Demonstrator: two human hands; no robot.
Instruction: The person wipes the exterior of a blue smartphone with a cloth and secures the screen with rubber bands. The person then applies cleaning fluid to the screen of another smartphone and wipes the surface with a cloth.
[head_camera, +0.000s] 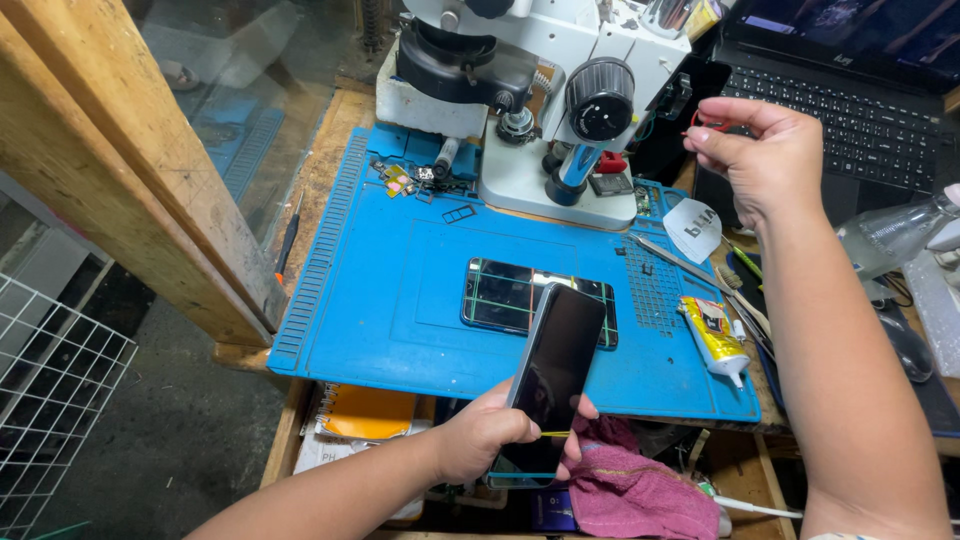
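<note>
Head view. My left hand (490, 432) holds a dark smartphone (548, 375) by its lower end, fingers closed round it, screen up and tilted, out in front of the near edge of the blue repair mat (400, 300). A thin yellow band crosses the phone near my grip. A second phone (500, 295), bound with crossed rubber bands, lies flat on the mat just beyond the held one. My right hand (765, 155) is raised near the laptop (860, 110), thumb and fingers pinched on a small red rubber band (708, 124).

Judgement: the step in hand looks like banding the held phone, matching the one on the mat. The next move would call for bringing the right hand across, stretching the red loop open, and slipping it over the upper end of the phone while the left keeps it steady.

Nearby on the desk: the stereo microscope (540, 90) at the mat's far edge, a yellow glue tube (715, 335) and metal tweezers (680, 262) to the right, a pink cloth (640, 490) below.
</note>
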